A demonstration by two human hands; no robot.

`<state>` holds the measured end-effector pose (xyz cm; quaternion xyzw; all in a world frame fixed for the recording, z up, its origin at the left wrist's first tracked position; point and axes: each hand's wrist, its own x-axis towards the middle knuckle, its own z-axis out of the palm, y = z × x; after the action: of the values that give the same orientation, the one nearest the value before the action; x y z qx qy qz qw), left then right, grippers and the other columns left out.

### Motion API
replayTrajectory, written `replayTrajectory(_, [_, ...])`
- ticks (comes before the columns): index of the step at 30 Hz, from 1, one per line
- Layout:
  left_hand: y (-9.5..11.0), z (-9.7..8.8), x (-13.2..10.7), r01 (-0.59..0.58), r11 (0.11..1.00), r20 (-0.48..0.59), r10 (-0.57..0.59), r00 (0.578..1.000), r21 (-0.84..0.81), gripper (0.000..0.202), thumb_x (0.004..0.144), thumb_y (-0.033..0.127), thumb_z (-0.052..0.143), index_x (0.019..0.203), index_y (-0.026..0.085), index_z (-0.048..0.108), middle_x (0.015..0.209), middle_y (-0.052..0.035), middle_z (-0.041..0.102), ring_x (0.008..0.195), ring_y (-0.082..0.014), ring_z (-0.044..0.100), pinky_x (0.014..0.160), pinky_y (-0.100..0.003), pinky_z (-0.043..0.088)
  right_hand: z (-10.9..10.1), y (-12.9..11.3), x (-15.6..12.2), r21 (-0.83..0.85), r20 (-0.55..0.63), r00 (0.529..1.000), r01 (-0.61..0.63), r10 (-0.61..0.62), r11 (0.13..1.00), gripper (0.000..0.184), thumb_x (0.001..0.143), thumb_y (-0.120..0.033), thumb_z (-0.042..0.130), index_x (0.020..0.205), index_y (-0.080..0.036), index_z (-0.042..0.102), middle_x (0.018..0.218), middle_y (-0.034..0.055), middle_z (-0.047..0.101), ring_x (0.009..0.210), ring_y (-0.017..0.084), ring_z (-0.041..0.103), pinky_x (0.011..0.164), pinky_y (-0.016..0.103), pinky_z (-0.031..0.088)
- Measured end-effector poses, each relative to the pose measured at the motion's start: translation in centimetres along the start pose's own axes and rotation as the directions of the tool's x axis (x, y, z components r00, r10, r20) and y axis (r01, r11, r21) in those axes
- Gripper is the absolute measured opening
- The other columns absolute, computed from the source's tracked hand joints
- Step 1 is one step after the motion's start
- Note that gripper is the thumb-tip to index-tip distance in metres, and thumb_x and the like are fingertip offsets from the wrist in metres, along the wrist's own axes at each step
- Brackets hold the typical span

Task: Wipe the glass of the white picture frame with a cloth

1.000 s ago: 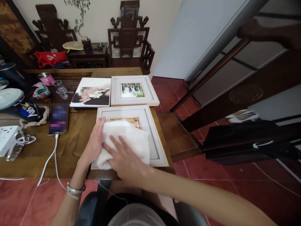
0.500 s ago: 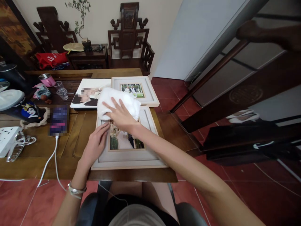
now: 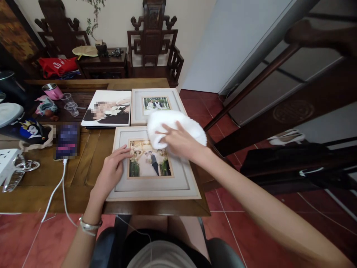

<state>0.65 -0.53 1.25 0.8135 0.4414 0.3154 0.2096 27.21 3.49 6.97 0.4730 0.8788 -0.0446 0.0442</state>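
Observation:
A pale picture frame (image 3: 178, 182) with a photo in it lies flat at the near edge of the wooden table (image 3: 83, 171). My left hand (image 3: 111, 172) rests on the frame's left side, fingers stretched flat, holding it down. My right hand (image 3: 181, 143) presses a white cloth (image 3: 175, 124) on the frame's upper right corner, fingers spread over the cloth. Behind it lie a second pale frame (image 3: 136, 108) and an unframed photo print (image 3: 107, 109).
A phone (image 3: 67, 140) on a white cable, a white power strip (image 3: 7, 160), a pink cup (image 3: 51, 91), clear cups (image 3: 69, 104) and a cartoon figure board (image 3: 30, 130) sit on the left. Carved dark chairs (image 3: 152, 44) stand behind. A dark wooden railing (image 3: 292, 108) runs on the right.
My right hand has swept the white cloth from the frame's lower middle up to its top, then across to the upper right corner. The photo is now uncovered. My left hand stayed.

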Motion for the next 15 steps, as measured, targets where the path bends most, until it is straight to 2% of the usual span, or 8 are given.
replayTrajectory(3, [0.2,0.0,0.1,0.003,1.0,-0.005,-0.003,1.0,0.014,0.049,0.076,-0.001,0.035,0.104,0.019,0.07,0.122,-0.0075,0.067,0.127,-0.0236,0.053,0.108,-0.05,0.042,-0.1,1.0,-2.7,-0.047,0.024,0.995,-0.095,0.096,0.994,0.06,0.064,0.014,0.037,0.107,-0.013,0.07,0.143,0.0099,0.05,0.142,0.034,0.027,0.108,0.071,0.022])
replayTrajectory(5, [0.4,0.0,0.1,0.009,1.0,-0.014,-0.009,1.0,0.017,0.048,0.077,0.0,0.035,0.106,0.02,0.069,0.123,-0.0071,0.066,0.128,-0.0237,0.053,0.109,-0.051,0.041,-0.1,0.4,-4.5,-0.041,0.035,0.995,-0.091,0.093,0.995,0.061,0.064,0.013,0.038,0.108,-0.013,0.071,0.144,0.0103,0.049,0.142,0.036,0.025,0.108,0.068,0.025])
replayTrajectory(8, [0.6,0.0,0.1,0.035,0.999,-0.037,-0.034,0.999,0.029,0.044,0.081,0.003,0.036,0.107,0.02,0.069,0.128,-0.0078,0.063,0.125,-0.0238,0.056,0.109,-0.049,0.042,-0.1,-1.8,-8.0,0.037,0.081,0.996,-0.045,0.042,0.998,0.057,0.063,0.01,0.043,0.106,-0.014,0.072,0.144,0.0101,0.048,0.143,0.036,0.023,0.11,0.063,0.027])
replayTrajectory(12, [0.5,0.1,0.1,0.056,0.996,-0.032,-0.054,0.998,0.068,0.044,0.083,0.005,0.036,0.112,0.018,0.066,0.132,-0.0096,0.06,0.124,-0.0232,0.056,0.109,-0.046,0.042,-0.4,-4.8,-12.5,0.199,0.178,0.981,0.04,-0.077,0.979,0.055,0.061,0.006,0.049,0.103,-0.02,0.074,0.146,0.0062,0.047,0.143,0.035,0.023,0.114,0.061,0.024])
replayTrajectory(15, [0.3,0.2,0.0,0.055,0.994,-0.005,-0.054,0.999,0.097,0.046,0.083,0.004,0.035,0.116,0.017,0.063,0.135,-0.0109,0.057,0.128,-0.023,0.052,0.11,-0.047,0.04,-0.7,-5.9,-13.5,0.305,0.18,0.974,0.079,-0.139,0.949,0.056,0.065,0.004,0.051,0.11,-0.023,0.072,0.148,0.0044,0.044,0.143,0.033,0.023,0.115,0.058,0.024])
